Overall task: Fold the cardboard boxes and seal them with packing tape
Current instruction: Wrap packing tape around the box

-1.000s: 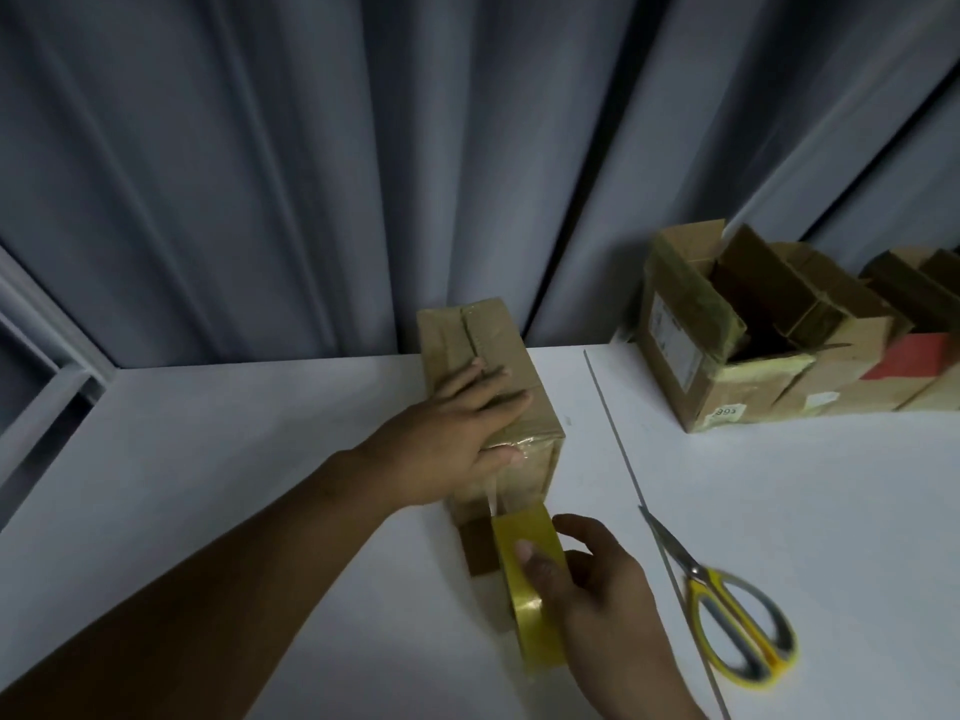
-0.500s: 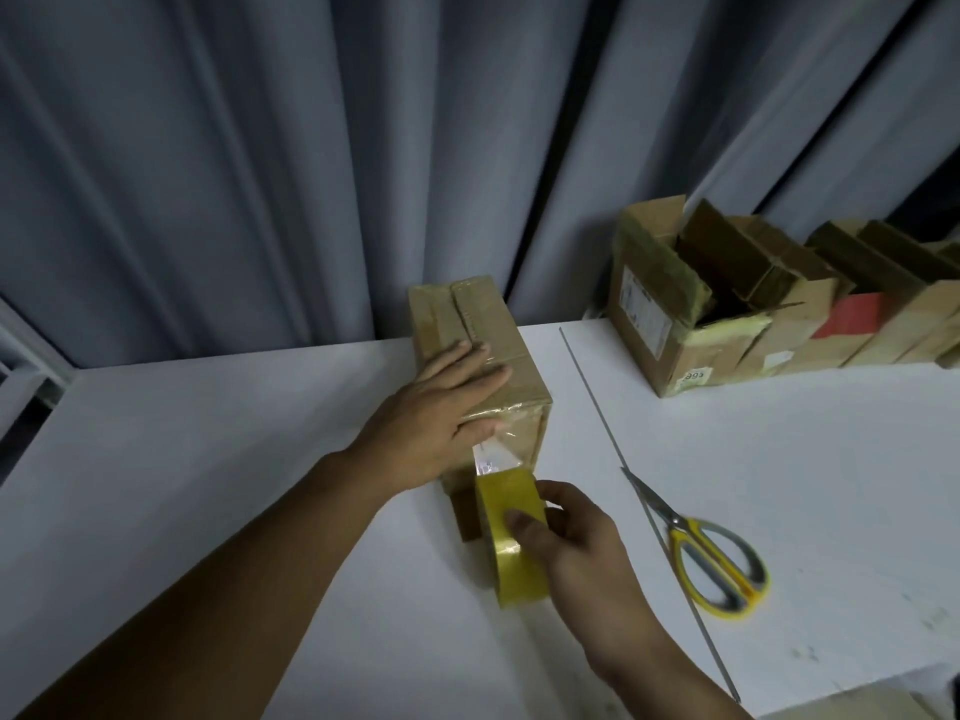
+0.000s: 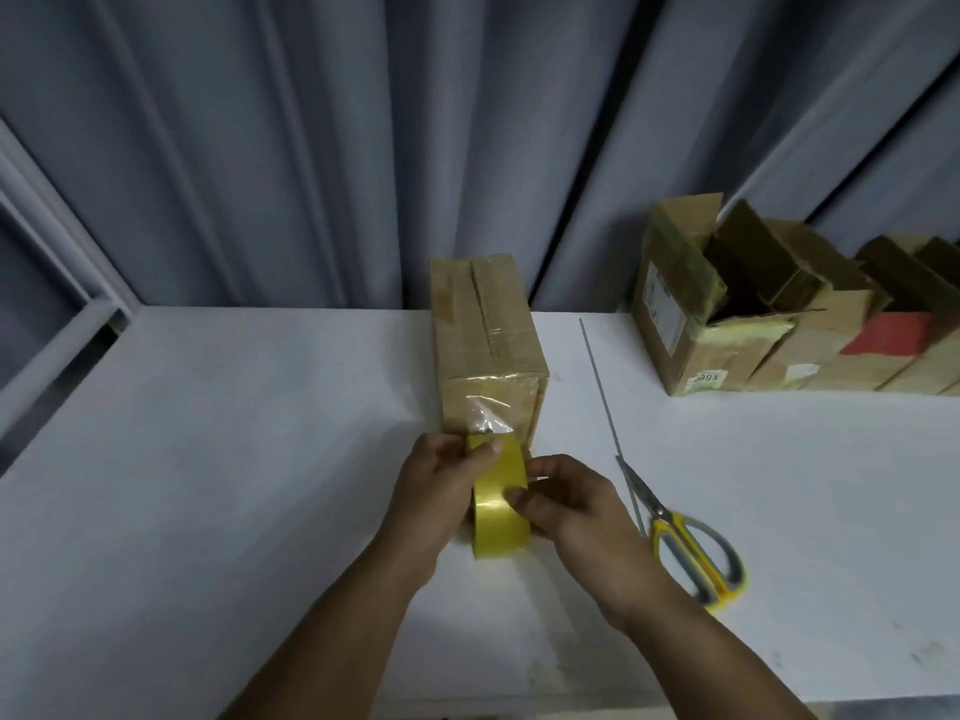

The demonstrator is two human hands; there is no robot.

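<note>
A closed cardboard box (image 3: 485,330) stands on the white table (image 3: 249,459), its top seam covered with clear tape. A strip of clear tape runs down the box's near face to a yellow tape roll (image 3: 498,506) just in front of it. My left hand (image 3: 436,496) grips the roll from the left, thumb on its top edge. My right hand (image 3: 566,506) pinches the roll from the right side.
Yellow-handled scissors (image 3: 685,543) lie on the table to the right of my hands. Several open cardboard boxes (image 3: 727,314) stand in a row at the back right. Grey curtains hang behind the table. A seam (image 3: 602,387) runs across the tabletop.
My left hand left the top of the box and came down onto the tape roll. The roll stays in my right hand, still joined to the box by the strip.
</note>
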